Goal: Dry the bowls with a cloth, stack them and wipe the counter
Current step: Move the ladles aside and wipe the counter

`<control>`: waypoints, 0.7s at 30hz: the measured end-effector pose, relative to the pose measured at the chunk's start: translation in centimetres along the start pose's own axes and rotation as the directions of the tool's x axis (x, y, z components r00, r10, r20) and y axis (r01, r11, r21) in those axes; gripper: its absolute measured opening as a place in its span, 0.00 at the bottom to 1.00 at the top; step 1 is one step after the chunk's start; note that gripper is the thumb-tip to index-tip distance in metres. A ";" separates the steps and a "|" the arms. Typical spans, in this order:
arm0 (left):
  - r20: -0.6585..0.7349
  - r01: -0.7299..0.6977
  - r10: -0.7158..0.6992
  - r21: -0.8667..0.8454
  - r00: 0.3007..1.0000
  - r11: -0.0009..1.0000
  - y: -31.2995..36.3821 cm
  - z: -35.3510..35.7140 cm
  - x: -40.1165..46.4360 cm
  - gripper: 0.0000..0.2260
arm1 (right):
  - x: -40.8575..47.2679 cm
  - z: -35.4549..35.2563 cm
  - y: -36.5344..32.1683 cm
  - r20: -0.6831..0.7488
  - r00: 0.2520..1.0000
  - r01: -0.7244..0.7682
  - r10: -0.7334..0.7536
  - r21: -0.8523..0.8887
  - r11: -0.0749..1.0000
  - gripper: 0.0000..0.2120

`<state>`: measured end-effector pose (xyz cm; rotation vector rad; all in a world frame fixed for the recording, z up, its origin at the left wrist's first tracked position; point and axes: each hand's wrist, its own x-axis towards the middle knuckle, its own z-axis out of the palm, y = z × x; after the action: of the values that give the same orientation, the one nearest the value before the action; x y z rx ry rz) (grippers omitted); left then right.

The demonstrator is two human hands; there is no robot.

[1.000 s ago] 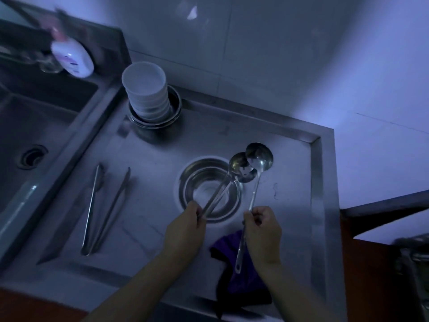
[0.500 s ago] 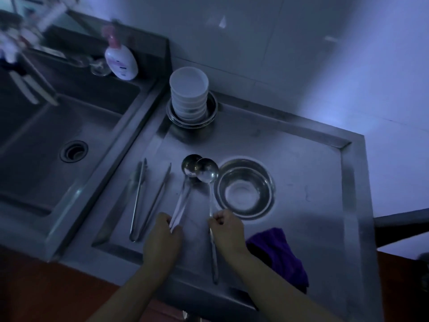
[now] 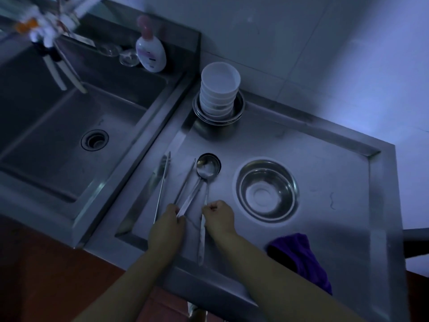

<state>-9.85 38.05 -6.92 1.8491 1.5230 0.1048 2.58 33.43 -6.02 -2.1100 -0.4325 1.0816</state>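
Note:
Two steel ladles (image 3: 207,167) lie with their bowls stacked on the steel counter (image 3: 278,145). My left hand (image 3: 167,225) pinches the handle of one ladle. My right hand (image 3: 218,217) grips the handle of the other, which runs down toward the counter's front edge. A stack of white bowls (image 3: 219,89) stands in metal bowls at the back of the counter. A single steel bowl (image 3: 268,190) sits to the right of my hands. A purple cloth (image 3: 301,256) hangs over the front right edge.
Metal tongs (image 3: 162,182) lie left of the ladles. A deep sink (image 3: 58,135) with a drain fills the left side, a soap bottle (image 3: 151,52) and glass dishes on its back ledge. Tiled wall stands behind the counter.
Both hands carried the ladles leftward from above the steel bowl and lowered them onto the counter beside the tongs. The camera view swung left, so the sink shows more.

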 end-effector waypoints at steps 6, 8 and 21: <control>0.014 -0.053 0.052 0.062 0.999 0.997 -0.6 -0.3 0.0 0.08 | 0.5 1.6 -0.5 0.058 0.994 -0.093 0.088 0.079 0.993 0.03; 0.030 -0.078 0.076 0.077 0.997 0.994 -0.8 -0.3 -0.1 0.10 | 0.4 2.3 -0.6 0.091 0.992 -0.099 0.089 0.115 0.988 0.03; -0.001 -0.275 0.292 0.336 0.957 0.901 1.2 -0.3 -1.0 0.11 | -1.4 -2.5 2.1 0.040 0.965 0.263 -0.260 -0.173 0.949 0.12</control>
<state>-9.31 37.25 -5.64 2.3504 1.3565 0.0306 3.67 30.08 -5.75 -2.1226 -0.8191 0.9352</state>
